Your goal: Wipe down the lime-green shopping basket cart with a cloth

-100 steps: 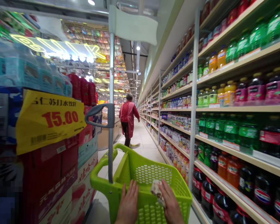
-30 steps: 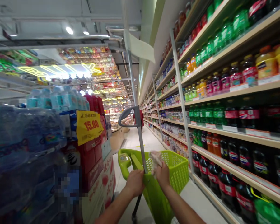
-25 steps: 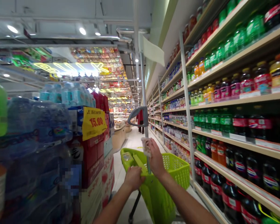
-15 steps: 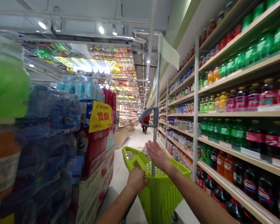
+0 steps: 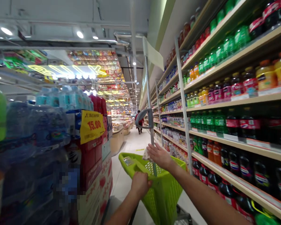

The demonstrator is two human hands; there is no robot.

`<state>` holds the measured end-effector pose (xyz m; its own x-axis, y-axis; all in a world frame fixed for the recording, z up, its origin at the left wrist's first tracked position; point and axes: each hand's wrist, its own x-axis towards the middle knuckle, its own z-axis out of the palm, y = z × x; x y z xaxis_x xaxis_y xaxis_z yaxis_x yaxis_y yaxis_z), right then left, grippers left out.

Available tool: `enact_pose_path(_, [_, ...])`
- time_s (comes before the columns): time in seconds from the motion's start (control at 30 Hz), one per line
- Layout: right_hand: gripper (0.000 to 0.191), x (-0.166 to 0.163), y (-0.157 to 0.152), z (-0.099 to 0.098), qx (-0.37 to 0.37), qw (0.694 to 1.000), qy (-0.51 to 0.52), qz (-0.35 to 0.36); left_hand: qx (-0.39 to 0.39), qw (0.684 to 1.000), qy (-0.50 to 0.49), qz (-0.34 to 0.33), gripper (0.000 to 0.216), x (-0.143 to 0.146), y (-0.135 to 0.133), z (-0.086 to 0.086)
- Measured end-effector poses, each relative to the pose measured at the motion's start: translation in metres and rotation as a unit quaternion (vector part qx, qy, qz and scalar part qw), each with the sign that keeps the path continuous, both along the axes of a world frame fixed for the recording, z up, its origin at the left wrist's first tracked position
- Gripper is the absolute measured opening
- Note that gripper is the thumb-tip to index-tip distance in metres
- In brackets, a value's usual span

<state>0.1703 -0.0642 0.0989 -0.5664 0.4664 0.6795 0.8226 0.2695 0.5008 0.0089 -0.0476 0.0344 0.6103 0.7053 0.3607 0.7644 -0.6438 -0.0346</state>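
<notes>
Our left hand (image 5: 140,183) is nearest, fingers curled in a fist on the near rim of the green basket (image 5: 167,193). Basket: bright lime plastic, perforated sides, glossy, on dark wheeled running gear at lower right. It sits near centre, on the pale floor.

Our right hand (image 5: 160,156) is just beyond, at the pole: fingers straight, slightly spread. Thumb hidden, so we can't tell if it pinches the cloth (image 5: 146,154). Cloth is whitish, crumpled, showing left of the fingertips, low on the pole.

Pole (image 5: 149,93) is slim, silvery, leaning slightly left at the top, with a grey loop handle (image 5: 150,118) partway up and a pale flag (image 5: 154,53) on top.

Left of the basket we get shrink-wrapped bottles (image 5: 37,128) and a yellow price sign (image 5: 91,126) reading 15.00. Right: drink shelves (image 5: 224,104). Far down the aisle, a person (image 5: 139,122) in red.
</notes>
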Motion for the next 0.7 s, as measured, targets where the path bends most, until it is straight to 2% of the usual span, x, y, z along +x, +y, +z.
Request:
enact_pose_path(0.1, [0.032, 0.009, 0.005, 0.035, 0.030, 0.999, 0.002, 0.021, -0.008, 1.000, -0.022, 0.014, 0.028, 0.003, -0.003, -0.003])
enact_pose_path(0.17, [0.035, 0.013, 0.008, 0.045, 0.042, 0.999, 0.006, 0.020, -0.012, 0.999, -0.030, 0.017, 0.028, 0.005, -0.004, -0.004])
enact_pose_path(0.23, [0.037, 0.015, 0.009, 0.034, 0.034, 0.999, -0.007, 0.015, -0.013, 0.999, -0.032, 0.016, 0.027, 0.007, -0.004, -0.004])
enact_pose_path(0.33, [0.039, 0.015, 0.009, -0.006, -0.005, 0.999, -0.035, 0.012, -0.010, 0.999, -0.032, 0.013, 0.027, 0.008, 0.002, -0.004])
enact_pose_path(0.4, [0.038, 0.016, 0.009, -0.021, -0.043, 0.996, -0.072, 0.026, -0.005, 0.999, -0.032, 0.010, 0.027, 0.007, 0.009, -0.003])
enact_pose_path(0.43, [0.037, 0.016, 0.009, -0.019, -0.060, 0.993, -0.093, 0.036, -0.004, 0.999, -0.033, 0.009, 0.027, 0.008, 0.013, -0.003])
enact_pose_path(0.5, [0.036, 0.019, 0.012, 0.001, -0.070, 0.991, -0.107, 0.040, -0.004, 0.999, -0.036, 0.007, 0.027, 0.010, 0.019, -0.004])
enact_pose_path(0.6, [0.038, 0.022, 0.020, 0.038, -0.019, 0.999, -0.037, 0.006, -0.009, 0.999, -0.042, 0.001, 0.027, 0.015, 0.022, -0.007])
enact_pose_path(0.63, [0.039, 0.022, 0.022, 0.041, 0.000, 1.000, -0.011, -0.005, -0.009, 0.999, -0.045, -0.001, 0.027, 0.016, 0.022, -0.008])
enact_pose_path(0.7, [0.040, 0.022, 0.024, 0.023, 0.012, 1.000, 0.004, -0.006, -0.015, 0.999, -0.049, -0.013, 0.027, 0.015, 0.022, -0.008])
